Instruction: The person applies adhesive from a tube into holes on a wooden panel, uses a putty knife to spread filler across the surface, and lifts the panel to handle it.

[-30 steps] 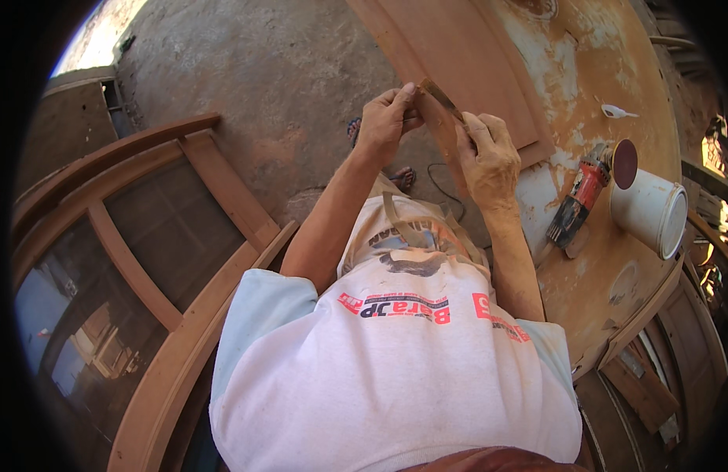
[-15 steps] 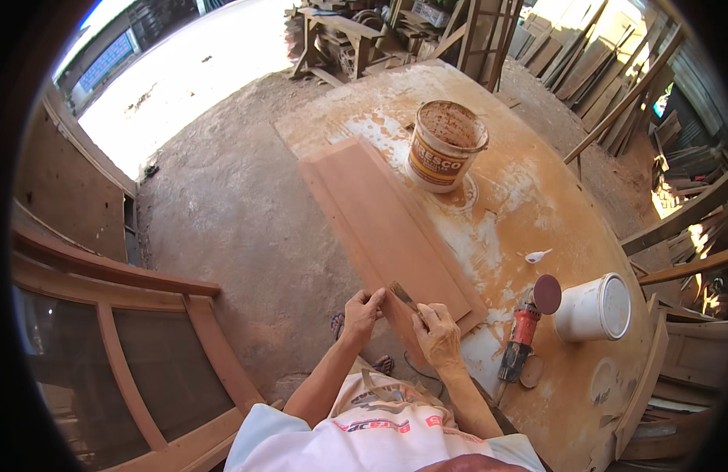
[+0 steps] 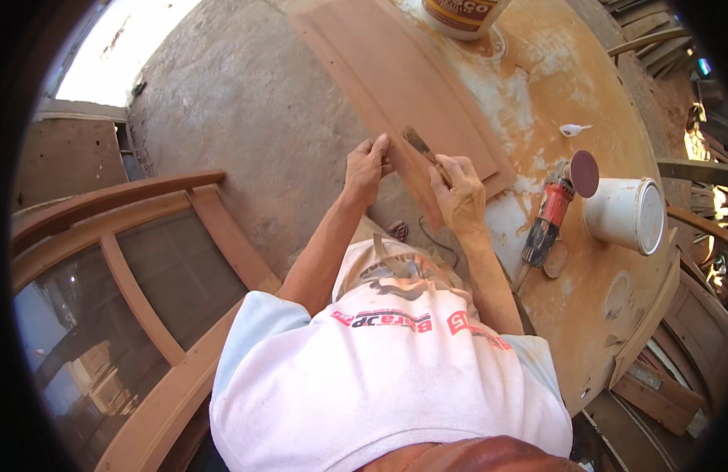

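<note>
A reddish-brown wooden panel [image 3: 427,94] with a raised middle lies on the stained worktable, along its left edge. My right hand [image 3: 464,197] is wrapped round the handle of a putty knife [image 3: 420,146]. The knife's flat, stained blade points away from me, over the panel's near left part. My left hand [image 3: 367,171] is closed at the panel's left edge, thumb up against the fingertips. What those fingers hold, if anything, is hidden.
To the right on the worktable [image 3: 572,315] lie a red-and-black sander [image 3: 549,216] with a round disc, a white bucket [image 3: 619,214] on its side and a small white scoop-like piece [image 3: 573,130]. A labelled tub [image 3: 462,17] stands beyond. A framed wooden door [image 3: 144,295] is at left.
My view has tilted downward, so the panel, tub and sander sit higher in it. The putty knife's blade is slightly farther from my left hand. My right hand still grips the knife.
</note>
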### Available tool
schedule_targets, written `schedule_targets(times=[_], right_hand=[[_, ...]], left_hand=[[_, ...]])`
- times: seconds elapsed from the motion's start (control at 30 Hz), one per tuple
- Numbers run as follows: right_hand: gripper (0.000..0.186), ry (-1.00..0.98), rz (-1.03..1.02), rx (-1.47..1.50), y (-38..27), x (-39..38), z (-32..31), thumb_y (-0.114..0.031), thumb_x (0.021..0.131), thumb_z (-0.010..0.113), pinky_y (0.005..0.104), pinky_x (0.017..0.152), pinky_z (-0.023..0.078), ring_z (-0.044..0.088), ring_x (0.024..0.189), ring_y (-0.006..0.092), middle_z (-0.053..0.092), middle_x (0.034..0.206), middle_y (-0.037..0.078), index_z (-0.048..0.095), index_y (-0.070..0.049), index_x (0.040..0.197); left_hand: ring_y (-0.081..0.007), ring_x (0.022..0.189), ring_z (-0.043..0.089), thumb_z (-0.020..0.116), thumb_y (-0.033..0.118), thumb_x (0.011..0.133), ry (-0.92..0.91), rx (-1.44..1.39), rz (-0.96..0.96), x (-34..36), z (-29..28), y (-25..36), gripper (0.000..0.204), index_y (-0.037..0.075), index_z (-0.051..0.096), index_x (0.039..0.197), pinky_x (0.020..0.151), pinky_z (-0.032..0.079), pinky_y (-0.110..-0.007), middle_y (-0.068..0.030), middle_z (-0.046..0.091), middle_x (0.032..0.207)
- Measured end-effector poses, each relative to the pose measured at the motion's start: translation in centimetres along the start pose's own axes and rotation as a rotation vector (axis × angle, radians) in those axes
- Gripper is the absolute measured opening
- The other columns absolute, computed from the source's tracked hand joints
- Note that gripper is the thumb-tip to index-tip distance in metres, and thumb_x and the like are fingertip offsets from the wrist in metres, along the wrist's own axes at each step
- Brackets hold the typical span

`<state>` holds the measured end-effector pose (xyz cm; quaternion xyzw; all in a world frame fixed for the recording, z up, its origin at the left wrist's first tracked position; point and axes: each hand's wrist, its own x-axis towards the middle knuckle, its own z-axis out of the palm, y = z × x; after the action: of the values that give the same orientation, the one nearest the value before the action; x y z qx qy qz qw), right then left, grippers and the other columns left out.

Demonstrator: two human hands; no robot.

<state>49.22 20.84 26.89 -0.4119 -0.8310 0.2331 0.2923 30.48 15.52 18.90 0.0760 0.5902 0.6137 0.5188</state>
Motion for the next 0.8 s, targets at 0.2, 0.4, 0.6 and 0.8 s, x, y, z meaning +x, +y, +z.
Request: schedule_targets(times=[0.2,0.4,0.6,0.8], right_hand=[[0.024,0.022,0.011,0.024,0.5,0.3,0.6,-0.013,0.09,0.074,0.0405,0.076,0.057,0.07,0.088,0.0301,0.068,0.1,0.01,0.071,-0.005,0.112],[0.023,0.03,0.011,0.046,0.5,0.5,0.7,-0.013,0.089,0.074,0.0406,0.076,0.057,0.07,0.087,0.0297,0.068,0.1,0.011,0.071,-0.005,0.111],[0.023,0.018,0.009,0.03,0.9,0.4,0.8,-0.013,0.09,0.074,0.0405,0.077,0.057,0.07,0.088,0.0296,0.068,0.099,0.01,0.071,-0.005,0.111],[0.023,0.012,0.03,0.036,0.5,0.2,0.7,-0.014,0.09,0.075,0.0402,0.078,0.057,0.07,0.089,0.0287,0.068,0.099,0.01,0.071,-0.005,0.111]], left_hand=[[-0.0111,0.083,0.064,0.067,0.043,0.099,-0.057,-0.159,-0.028,-0.7,0.2,1.4,0.041,0.003,0.068,0.105,0.075,0.057,-0.029,-0.003,0.068,0.098],[-0.0091,0.083,0.062,0.073,0.034,0.097,-0.032,0.068,0.11,-0.5,0.5,0.7,0.03,0.005,0.068,0.105,0.075,0.056,-0.026,-0.0006,0.066,0.096],[-0.0095,0.09,0.063,0.072,0.027,0.098,-0.054,-0.101,-0.06,0.3,0.2,0.4,0.018,0.013,0.065,0.106,0.076,0.056,-0.027,0.0022,0.066,0.099],[-0.0108,0.094,0.063,0.072,0.025,0.098,-0.065,-0.162,-0.096,0.0,0.3,0.7,0.016,0.012,0.065,0.104,0.078,0.056,-0.029,0.0013,0.065,0.1]])
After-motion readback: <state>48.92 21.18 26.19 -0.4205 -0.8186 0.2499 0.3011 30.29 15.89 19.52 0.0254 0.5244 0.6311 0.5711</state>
